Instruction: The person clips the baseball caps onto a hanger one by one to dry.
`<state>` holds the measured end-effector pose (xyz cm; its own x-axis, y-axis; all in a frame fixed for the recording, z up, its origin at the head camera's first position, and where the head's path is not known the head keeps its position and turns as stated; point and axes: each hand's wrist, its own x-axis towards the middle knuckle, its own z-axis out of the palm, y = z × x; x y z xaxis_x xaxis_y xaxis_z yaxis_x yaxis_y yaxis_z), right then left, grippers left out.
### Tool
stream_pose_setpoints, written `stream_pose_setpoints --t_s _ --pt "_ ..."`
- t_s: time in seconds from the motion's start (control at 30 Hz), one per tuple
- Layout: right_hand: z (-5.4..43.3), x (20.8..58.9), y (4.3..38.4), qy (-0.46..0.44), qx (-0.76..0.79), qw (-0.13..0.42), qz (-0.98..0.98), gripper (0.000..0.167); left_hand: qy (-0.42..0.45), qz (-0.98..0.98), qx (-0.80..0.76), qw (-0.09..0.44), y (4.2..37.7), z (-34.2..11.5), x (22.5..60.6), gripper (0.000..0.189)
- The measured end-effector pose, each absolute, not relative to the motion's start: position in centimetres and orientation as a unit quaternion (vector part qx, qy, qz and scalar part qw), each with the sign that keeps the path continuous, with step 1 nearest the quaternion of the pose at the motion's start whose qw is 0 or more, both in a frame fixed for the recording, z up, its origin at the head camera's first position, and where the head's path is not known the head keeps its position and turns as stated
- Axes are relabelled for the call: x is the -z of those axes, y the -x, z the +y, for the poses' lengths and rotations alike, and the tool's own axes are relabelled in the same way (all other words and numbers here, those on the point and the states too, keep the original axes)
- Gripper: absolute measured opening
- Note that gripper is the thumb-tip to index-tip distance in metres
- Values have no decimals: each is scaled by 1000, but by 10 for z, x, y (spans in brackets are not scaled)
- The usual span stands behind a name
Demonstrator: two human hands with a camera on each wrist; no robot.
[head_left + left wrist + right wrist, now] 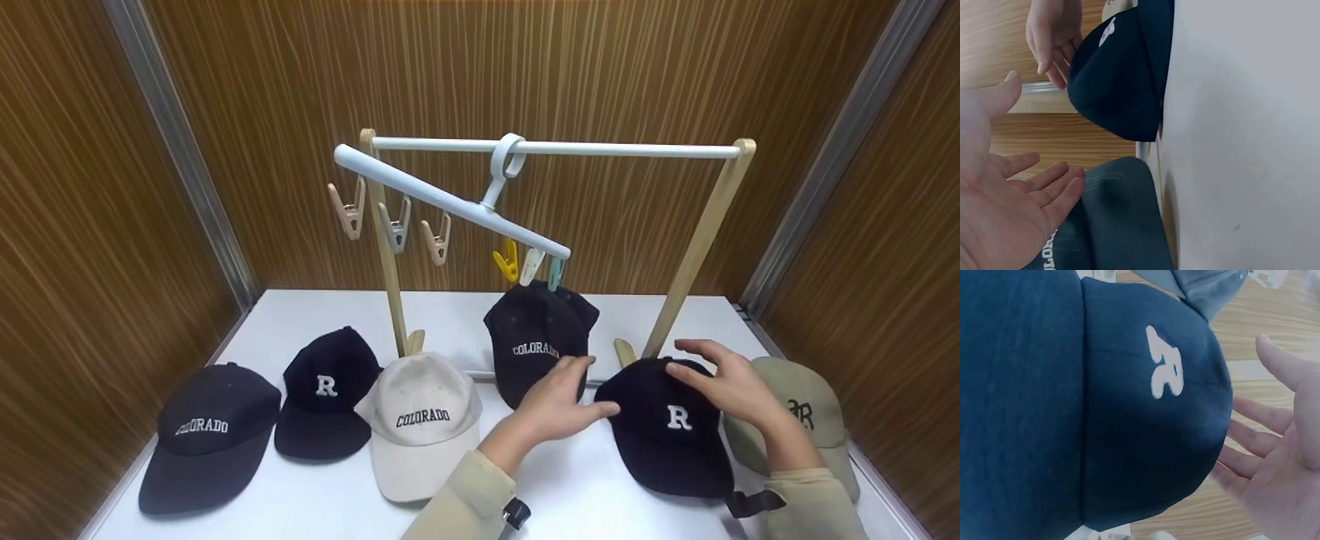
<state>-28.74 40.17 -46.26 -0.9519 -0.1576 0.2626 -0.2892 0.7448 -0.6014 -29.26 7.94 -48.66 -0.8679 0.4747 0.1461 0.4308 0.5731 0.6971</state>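
Note:
A black cap with COLORADO lettering (pixel 517 375) hangs by its back edge from a white clothespin (pixel 532 267) and a teal clothespin (pixel 555 274). In front of it my left hand (pixel 556 405) reaches with spread, relaxed fingers and nothing gripped. A black cap with a white R (pixel 651 435) sits on the white table, brim toward me. My right hand (pixel 727 381) is over its crown, thumb and fingers apart. In the right wrist view those straight fingers (pixel 1249 441) lie right behind the crown, partly hidden by it.
A tilted white clip hanger (pixel 450 201) hangs from the rack's white bar (pixel 622 149); its other clothespins hold nothing. Left are a dark COLORADO cap (pixel 214 442), another black R cap (pixel 326 405) and a beige COLORADO cap (pixel 424 427). An olive cap (pixel 806 375) lies right.

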Motion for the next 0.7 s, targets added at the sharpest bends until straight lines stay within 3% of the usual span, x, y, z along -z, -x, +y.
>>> stream_pose_setpoints --t_s 0.3,0.7 --pt "410 471 290 -119 -362 52 -923 80 -276 887 -367 47 295 83 494 97" --pt "416 479 292 -108 -321 36 -940 74 -280 887 -361 70 296 91 500 99"
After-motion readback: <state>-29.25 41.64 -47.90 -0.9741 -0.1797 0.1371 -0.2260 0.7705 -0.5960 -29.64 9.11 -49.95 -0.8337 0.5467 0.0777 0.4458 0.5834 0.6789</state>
